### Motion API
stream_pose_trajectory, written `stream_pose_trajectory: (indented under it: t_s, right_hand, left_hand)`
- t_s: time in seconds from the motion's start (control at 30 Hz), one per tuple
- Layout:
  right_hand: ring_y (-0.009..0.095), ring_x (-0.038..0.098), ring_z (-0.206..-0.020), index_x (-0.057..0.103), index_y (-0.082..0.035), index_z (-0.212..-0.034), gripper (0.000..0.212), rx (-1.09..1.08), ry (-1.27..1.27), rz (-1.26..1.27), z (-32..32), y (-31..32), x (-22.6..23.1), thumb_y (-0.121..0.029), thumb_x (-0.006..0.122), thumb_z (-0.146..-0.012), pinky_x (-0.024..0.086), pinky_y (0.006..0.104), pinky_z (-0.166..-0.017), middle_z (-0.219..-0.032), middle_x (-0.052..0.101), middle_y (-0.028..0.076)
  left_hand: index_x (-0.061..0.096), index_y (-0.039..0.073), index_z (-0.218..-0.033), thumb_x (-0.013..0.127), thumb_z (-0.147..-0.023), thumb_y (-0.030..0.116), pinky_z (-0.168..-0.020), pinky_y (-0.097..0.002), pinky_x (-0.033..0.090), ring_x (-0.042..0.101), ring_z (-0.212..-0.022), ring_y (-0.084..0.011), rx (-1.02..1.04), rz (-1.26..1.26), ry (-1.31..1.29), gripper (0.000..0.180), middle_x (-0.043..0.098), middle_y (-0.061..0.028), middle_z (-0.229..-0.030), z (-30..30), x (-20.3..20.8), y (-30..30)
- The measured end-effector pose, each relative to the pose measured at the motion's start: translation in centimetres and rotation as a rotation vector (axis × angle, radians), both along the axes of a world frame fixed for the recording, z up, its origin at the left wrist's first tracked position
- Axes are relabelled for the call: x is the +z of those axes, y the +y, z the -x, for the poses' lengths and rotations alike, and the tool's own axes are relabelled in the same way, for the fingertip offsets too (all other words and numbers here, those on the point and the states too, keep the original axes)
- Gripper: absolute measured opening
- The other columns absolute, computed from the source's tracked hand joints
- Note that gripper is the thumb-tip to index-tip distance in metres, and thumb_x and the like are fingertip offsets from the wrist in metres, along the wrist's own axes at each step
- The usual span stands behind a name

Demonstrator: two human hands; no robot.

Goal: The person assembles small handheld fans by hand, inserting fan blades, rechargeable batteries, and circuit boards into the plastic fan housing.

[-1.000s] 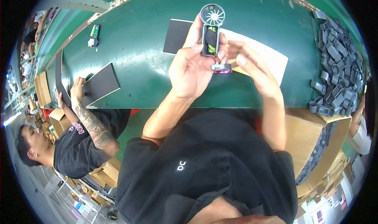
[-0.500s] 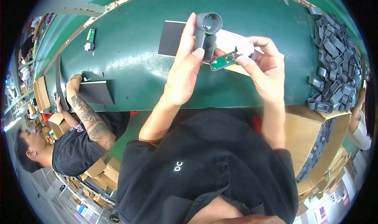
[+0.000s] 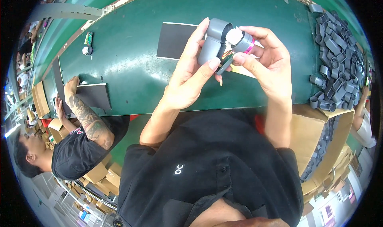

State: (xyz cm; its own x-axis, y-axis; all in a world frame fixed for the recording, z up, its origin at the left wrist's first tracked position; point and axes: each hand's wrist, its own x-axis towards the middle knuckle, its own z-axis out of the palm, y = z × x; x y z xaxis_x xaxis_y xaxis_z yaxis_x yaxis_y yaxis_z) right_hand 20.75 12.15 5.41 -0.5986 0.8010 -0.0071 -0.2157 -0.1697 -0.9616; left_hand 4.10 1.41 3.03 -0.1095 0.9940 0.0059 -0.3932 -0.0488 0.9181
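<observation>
My left hand is closed round a grey plastic housing, a round cup joined to a box-like part, tilted over the bench. Opposite it, my right hand grips a round grey end piece with a pink band and a white lump on its face. A narrow circuit board in a dark tray hangs between the two hands, with thin red and yellow wires beside it. The end piece is close beside the housing's cup; whether they touch I cannot tell. Fingers partly hide the board.
Grey housings lie heaped on the bench's right end, above an open carton. A black sheet lies behind my left hand. Another board assembly sits far left. A co-worker's tattooed arm reaches onto the green bench.
My left hand has turned the housing so its cup tips toward the right. My right hand has turned the end piece and board upward, closer to the housing.
</observation>
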Motion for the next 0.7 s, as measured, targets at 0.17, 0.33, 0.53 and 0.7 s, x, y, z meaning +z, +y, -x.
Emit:
stream_pose_trajectory:
  t_s: [0.17, 0.33, 0.53, 0.7]
  right_hand:
    - [0.016, 0.072, -0.087, 0.058, 0.006, -0.130, 0.044, 0.018, -0.075, -0.028, 0.1, 0.4, -0.3, 0.004, 0.076, -0.089, 0.063, 0.0289, -0.072, -0.101, 0.072, 0.012]
    - [0.014, 0.071, -0.080, 0.060, 0.005, -0.131, 0.045, 0.000, -0.144, -0.075, 0.0, 0.5, -0.6, 0.001, 0.077, -0.090, 0.058, 0.0281, -0.067, -0.095, 0.073, 0.013]
    - [0.013, 0.070, -0.080, 0.062, 0.005, -0.131, 0.046, 0.019, -0.171, 0.007, -0.2, 0.5, -0.2, -0.001, 0.079, -0.089, 0.058, 0.0256, -0.072, -0.097, 0.071, 0.012]
    - [0.012, 0.068, -0.089, 0.066, 0.004, -0.127, 0.042, -0.023, -0.194, -0.168, 0.0, 0.7, -1.1, -0.001, 0.080, -0.087, 0.059, 0.0253, -0.074, -0.105, 0.066, 0.009]
  left_hand:
    - [0.012, 0.006, -0.166, 0.053, -0.104, 0.003, -0.077, -0.0297, 0.055, 0.065, -0.104, -0.0204, -0.030, 0.023, -0.040, 0.074, 0.048, -0.0161, -0.144, -0.2, -0.5, -0.2]
    - [0.012, 0.004, -0.166, 0.051, -0.106, 0.006, -0.082, -0.0331, 0.055, 0.065, -0.104, -0.0216, -0.042, -0.067, -0.094, 0.071, 0.054, -0.0168, -0.138, -0.7, -0.8, -0.2]
    - [0.012, 0.003, -0.165, 0.049, -0.106, 0.007, -0.084, -0.0344, 0.055, 0.065, -0.103, -0.0224, -0.035, -0.048, -0.046, 0.070, 0.053, -0.0171, -0.138, -0.7, -0.7, -0.2]
    - [0.016, 0.002, -0.164, 0.051, -0.105, 0.003, -0.081, -0.0324, 0.055, 0.064, -0.096, -0.0199, -0.035, -0.018, 0.023, 0.069, 0.052, -0.0169, -0.137, -0.8, -0.9, 0.0]
